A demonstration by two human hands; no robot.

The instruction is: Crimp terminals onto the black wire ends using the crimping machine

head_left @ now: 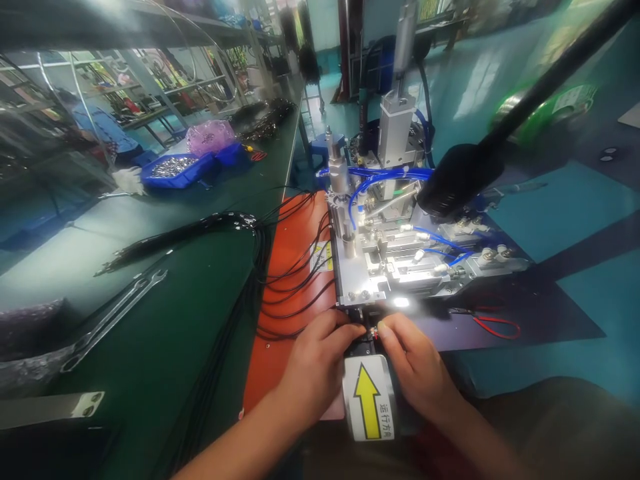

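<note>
Handling looks unfinished: small metal-and-red part (374, 333) at near edge of pneumatic machine (413, 268), not yet released. Right hand (417, 365) pinching it; left hand (316, 357) fingertips just beside, grip unclear. Black cable bundle (200, 229) on bench (150, 347), untouched.

Green bench (165, 347): wrenches (115, 319), black cables (187, 231), blue tray (181, 180).

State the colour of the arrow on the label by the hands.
Yellow arrow, dark outline; head view.
</note>
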